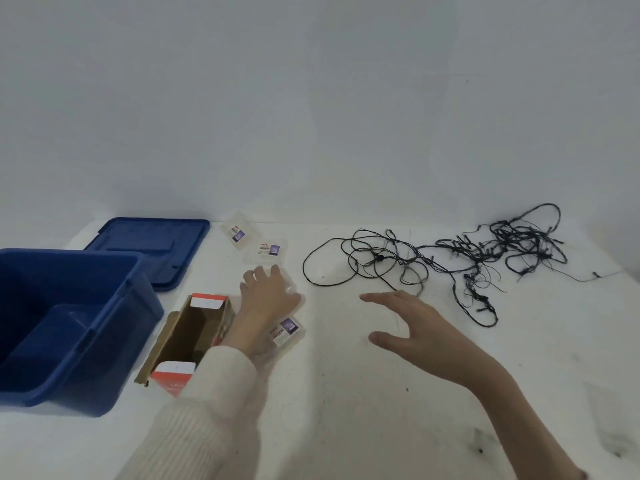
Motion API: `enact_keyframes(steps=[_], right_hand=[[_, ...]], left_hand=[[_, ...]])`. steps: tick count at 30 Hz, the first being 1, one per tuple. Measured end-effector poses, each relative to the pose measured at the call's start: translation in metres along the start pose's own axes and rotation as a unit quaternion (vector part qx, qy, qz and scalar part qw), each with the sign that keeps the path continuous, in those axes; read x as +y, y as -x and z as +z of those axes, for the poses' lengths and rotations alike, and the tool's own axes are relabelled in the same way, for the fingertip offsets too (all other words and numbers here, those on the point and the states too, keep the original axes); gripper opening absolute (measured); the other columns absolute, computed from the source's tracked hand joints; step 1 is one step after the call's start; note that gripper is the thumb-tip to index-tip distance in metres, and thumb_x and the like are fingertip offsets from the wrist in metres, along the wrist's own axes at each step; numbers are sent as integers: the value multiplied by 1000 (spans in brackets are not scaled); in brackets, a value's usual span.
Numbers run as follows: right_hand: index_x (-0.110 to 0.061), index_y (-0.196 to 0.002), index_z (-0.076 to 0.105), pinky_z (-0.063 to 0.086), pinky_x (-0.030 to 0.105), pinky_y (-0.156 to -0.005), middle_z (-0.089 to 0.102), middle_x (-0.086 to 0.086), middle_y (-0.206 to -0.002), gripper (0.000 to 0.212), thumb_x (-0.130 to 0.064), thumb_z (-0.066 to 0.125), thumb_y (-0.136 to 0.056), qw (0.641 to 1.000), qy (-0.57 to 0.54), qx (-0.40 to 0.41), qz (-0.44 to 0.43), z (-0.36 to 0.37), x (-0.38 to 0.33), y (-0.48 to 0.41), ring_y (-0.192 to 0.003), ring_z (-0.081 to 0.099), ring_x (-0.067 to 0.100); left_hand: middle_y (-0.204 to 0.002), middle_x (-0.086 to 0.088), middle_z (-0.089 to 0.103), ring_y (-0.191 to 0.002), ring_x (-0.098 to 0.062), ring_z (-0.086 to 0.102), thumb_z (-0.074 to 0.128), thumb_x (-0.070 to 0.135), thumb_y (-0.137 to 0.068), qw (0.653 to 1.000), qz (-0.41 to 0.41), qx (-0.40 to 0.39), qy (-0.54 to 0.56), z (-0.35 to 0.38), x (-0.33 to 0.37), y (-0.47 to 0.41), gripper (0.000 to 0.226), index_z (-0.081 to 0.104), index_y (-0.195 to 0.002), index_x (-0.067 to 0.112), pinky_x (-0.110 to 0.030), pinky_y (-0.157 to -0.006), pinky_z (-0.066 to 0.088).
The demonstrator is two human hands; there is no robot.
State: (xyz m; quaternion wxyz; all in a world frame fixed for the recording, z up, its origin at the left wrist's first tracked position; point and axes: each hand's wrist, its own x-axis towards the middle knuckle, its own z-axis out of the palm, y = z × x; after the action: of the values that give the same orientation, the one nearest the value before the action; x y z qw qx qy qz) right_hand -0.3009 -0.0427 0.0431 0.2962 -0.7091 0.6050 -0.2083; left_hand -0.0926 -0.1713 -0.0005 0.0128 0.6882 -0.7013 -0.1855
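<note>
1. The left hand (268, 296), in a ribbed cream sleeve (194, 420), lies flat with its fingers spread on the clear plastic packets (288, 332). These are glossy and crinkled, and one purple-and-white label shows by the wrist. They sit just beside the open cardboard box (188, 336).
2. The right hand (415, 327) hovers over the white table (346, 410), fingers straight and splayed, holding nothing.
3. Two similar packets (266, 251) lie farther back, near the flat blue lid (152, 244).
4. The blue bin (69, 252) — smooth hard plastic — stands at left, and a thin black wire (450, 258) lies tangled at right.
</note>
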Motion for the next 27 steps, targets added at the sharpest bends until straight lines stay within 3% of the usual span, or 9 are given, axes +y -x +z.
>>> enact_keyframes(steps=[4,10,13,17,20,21,23,27], right_hand=[[-38,-133,41,29,22,-96,44,-10,-125,46,-36,56,-89,996,36,-11,78,-14,23,22,-125,33,5],[-30,-135,40,36,31,-94,48,3,-127,53,-44,56,-86,959,153,-35,234,-19,63,68,-124,37,19],[-29,-137,37,36,33,-92,45,4,-131,63,-55,55,-83,941,179,-19,288,-11,75,84,-124,38,21],[-24,-135,37,42,33,-86,42,6,-129,71,-59,60,-78,942,103,11,319,5,80,91,-114,50,26],[-17,-123,44,45,26,-59,38,4,-108,54,-43,66,-80,945,76,18,317,11,77,90,-96,51,25],[-16,-118,47,42,26,-57,36,3,-103,47,-37,65,-80,946,79,23,313,12,76,90,-93,51,24],[-15,-111,52,38,29,-63,38,2,-102,38,-31,64,-79,948,70,56,307,12,73,89,-90,49,23],[-19,-101,51,51,35,-66,52,5,-98,31,-28,66,-75,949,-57,181,250,-5,53,83,-73,57,25]], left_hand=[[-149,-12,27,-138,-29,16,50,35,-91,988,150,15,39,19,52,35,59,31,-144,14,-35,-111,19],[-132,-9,47,-128,-24,30,47,29,-93,947,289,-126,59,68,124,100,36,52,-128,18,-31,-102,31],[-122,-8,51,-119,-23,40,45,23,-92,945,286,-139,71,83,138,116,30,56,-120,17,-31,-95,38],[-114,-9,58,-103,-23,55,45,14,-89,948,264,-146,99,84,144,128,28,54,-115,14,-31,-82,43],[-107,-8,62,-90,-22,58,46,16,-88,945,232,-194,121,80,139,133,29,50,-117,15,-30,-74,44],[-105,-8,63,-87,-22,59,47,17,-88,941,225,-218,126,79,136,134,30,48,-118,15,-32,-75,46],[-103,-7,64,-86,-20,61,50,21,-88,927,213,-277,139,76,130,138,35,44,-122,18,-32,-76,50],[-108,-4,65,-91,-15,62,64,34,-84,872,194,-374,247,65,122,145,52,38,-129,24,-27,-79,50]])
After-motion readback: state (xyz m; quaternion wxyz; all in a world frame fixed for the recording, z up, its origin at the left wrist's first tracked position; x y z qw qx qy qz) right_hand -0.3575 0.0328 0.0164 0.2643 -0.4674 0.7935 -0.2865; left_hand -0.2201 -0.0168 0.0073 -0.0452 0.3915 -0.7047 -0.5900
